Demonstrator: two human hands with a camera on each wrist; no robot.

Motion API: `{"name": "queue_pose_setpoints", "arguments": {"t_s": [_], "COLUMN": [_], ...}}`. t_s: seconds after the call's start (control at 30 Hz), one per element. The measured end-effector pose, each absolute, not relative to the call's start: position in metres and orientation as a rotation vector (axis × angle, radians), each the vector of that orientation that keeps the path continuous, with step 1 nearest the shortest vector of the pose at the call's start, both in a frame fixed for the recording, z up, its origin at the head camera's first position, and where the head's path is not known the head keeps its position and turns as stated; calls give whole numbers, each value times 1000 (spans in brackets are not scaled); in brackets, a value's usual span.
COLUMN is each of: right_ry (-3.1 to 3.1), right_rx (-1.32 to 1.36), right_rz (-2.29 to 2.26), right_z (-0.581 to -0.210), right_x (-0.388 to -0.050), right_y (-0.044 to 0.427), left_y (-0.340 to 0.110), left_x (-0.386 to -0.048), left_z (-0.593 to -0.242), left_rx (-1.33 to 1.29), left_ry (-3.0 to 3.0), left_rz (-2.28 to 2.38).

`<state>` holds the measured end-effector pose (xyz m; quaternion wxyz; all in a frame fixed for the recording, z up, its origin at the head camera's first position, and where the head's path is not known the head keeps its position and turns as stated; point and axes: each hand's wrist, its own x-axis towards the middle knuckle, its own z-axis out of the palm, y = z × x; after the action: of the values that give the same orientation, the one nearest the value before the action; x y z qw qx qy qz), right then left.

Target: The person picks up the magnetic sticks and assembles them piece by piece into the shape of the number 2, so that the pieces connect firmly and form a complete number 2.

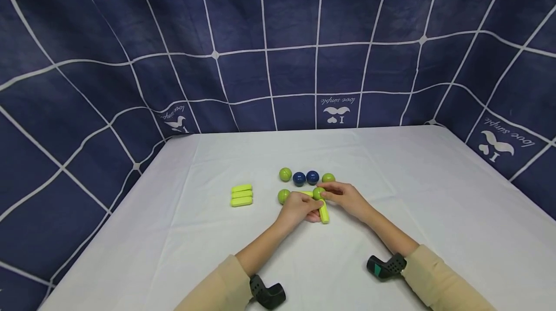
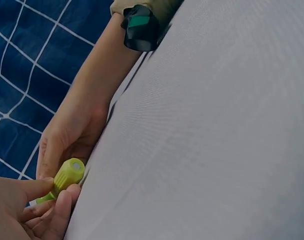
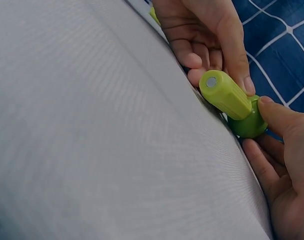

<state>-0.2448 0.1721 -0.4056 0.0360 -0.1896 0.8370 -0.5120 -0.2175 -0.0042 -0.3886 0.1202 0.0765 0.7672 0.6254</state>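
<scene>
My left hand (image 1: 295, 208) pinches a yellow-green magnetic rod (image 1: 324, 214) between thumb and fingers; a round metal disc shows in its end in the right wrist view. My right hand (image 1: 346, 197) grips a green ball (image 1: 318, 193) with thumb and fingertips. In the right wrist view, the rod (image 3: 227, 95) touches this ball (image 3: 252, 122) at its far end. Behind the left hand, another yellow-green rod (image 1: 306, 193) lies between the held ball and a second green ball (image 1: 284, 196). The left hand partly hides it, so whether they join there cannot be seen.
Several balls stand in a row farther back: a green ball (image 1: 285, 174), two blue balls (image 1: 299, 179) and another green ball (image 1: 328, 177) near the right fingers. To the left lie three yellow-green rods (image 1: 241, 194) side by side on the white tablecloth (image 1: 208, 248). A dark blue curtain (image 1: 291, 69) hangs behind.
</scene>
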Motion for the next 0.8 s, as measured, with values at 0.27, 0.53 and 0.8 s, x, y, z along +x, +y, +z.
{"name": "queue_pose_setpoints", "arguments": {"t_s": [0.27,0.53,0.8], "right_ry": [2589,2606,2602], "right_rx": [-608,-616,-601], "right_rz": [-1573,-1561,-1558], "right_z": [-406,-405,-405], "right_x": [-243,-243,-241], "right_y": [173,173,171], "left_y": [-3,-10,-34], "left_x": [-216,-219,-224], "left_z": [-389,-389,-383], "left_rx": [271,465,792], "left_ry": [2381,2596,3051], "left_rz": [1725,1509,1215]}}
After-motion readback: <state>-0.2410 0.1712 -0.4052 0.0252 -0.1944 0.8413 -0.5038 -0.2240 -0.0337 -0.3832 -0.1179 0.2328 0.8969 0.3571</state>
